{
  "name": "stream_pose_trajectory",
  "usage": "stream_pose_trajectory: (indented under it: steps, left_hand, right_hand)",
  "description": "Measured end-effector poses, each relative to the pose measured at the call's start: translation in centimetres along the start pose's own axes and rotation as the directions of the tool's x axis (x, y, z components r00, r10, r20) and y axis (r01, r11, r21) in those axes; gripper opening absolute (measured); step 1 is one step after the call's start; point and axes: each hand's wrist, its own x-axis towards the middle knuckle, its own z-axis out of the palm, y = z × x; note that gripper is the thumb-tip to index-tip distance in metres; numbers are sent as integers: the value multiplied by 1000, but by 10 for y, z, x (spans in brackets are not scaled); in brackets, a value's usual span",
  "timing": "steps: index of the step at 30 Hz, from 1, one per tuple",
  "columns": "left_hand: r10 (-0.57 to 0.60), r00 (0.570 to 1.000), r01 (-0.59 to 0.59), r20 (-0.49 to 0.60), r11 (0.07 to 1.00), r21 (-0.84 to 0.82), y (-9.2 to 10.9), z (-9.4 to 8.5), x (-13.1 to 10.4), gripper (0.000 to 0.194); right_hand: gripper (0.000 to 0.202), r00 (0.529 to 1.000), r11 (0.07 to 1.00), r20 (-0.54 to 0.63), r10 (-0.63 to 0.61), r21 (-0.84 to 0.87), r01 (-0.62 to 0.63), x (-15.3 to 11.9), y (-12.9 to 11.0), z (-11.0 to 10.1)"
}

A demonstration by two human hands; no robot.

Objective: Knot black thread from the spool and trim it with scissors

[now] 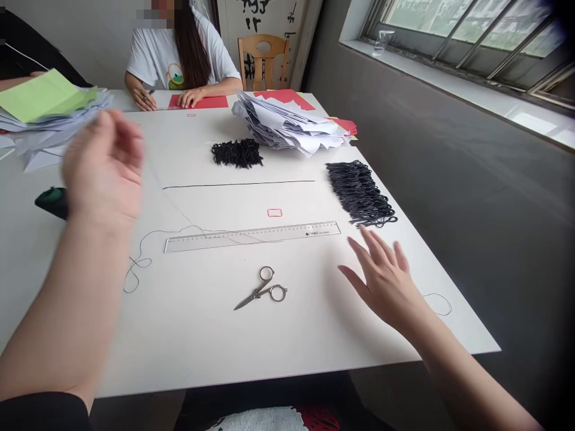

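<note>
My left hand (105, 164) is raised over the left of the table, blurred, its fingers curled in a pinch; a thin dark thread (173, 203) runs from near it down to the ruler. What the fingers grip is too small to make out. My right hand (381, 275) is spread and holds nothing, just below a bundle of looped black cords (359, 191). A clear ruler (251, 235) lies mid-table with thread across it. Nearer me rest open scissors (260, 290). Beyond the ruler are a straight black cord (238, 184) and a smaller black bundle (237, 153).
A dark green spool (51, 202) is partly behind my left wrist. Paper stacks stand at the back left (49, 114) and back right (291, 123). Across the table (202, 335) a person (179, 60) has both hands by red paper (215, 102). A wall runs along the right.
</note>
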Motion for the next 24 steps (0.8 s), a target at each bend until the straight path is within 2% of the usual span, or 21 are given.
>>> stream_pose_trajectory:
  steps: [1, 2, 4, 5, 6, 8, 10, 13, 16, 18, 21, 24]
  left_hand:
    - [-72, 993, 75, 95, 997, -21, -6, 5, -8, 37]
    - [-174, 963, 182, 205, 983, -23, -15, 10, -18, 45]
    - [-386, 837, 398, 388, 916, 53, -38, 19, -39, 53]
    - [-470, 771, 467, 429, 876, 121, -52, 21, -49, 53]
    - [-504, 727, 489, 465, 857, 165, -65, 21, -57, 48]
    - [-525, 680, 484, 512, 846, 224, -86, 17, -68, 44]
    - [-512, 655, 465, 555, 853, 237, -98, 10, -71, 45]
    - [-488, 630, 468, 603, 859, 207, -101, 4, -72, 48]
    - [-488, 590, 497, 644, 847, 187, -100, 5, -74, 49]
    - [-482, 570, 477, 666, 854, 210, -102, 7, -77, 47]
    - [-425, 573, 329, 700, 902, 278, -107, 8, -83, 37]
    - [-371, 622, 159, 690, 922, 353, -113, 6, -88, 17]
  right_hand:
    - [49, 997, 993, -5, -74, 89, 74, 13, -10, -8]
    - [41, 990, 971, -16, -138, 195, 138, 28, -21, -14]
    - [31, 978, 892, -7, -208, 410, 192, 56, -41, -19]
    - [28, 976, 839, 3, -220, 511, 187, 70, -51, -17]
    - [26, 974, 776, 7, -226, 605, 176, 83, -60, -12]
    - [25, 980, 648, 17, -200, 752, 119, 105, -74, 4]
    - [30, 983, 588, -17, -185, 799, 124, 120, -86, 22]
    - [27, 970, 528, -103, -220, 823, 207, 131, -96, 44]
    - [21, 946, 497, -201, -254, 812, 305, 131, -99, 55]
    - [15, 938, 498, -261, -229, 796, 343, 129, -99, 55]
    - [17, 947, 492, -291, -133, 810, 318, 127, -96, 52]
    - [16, 960, 475, -265, -89, 836, 275, 126, -92, 49]
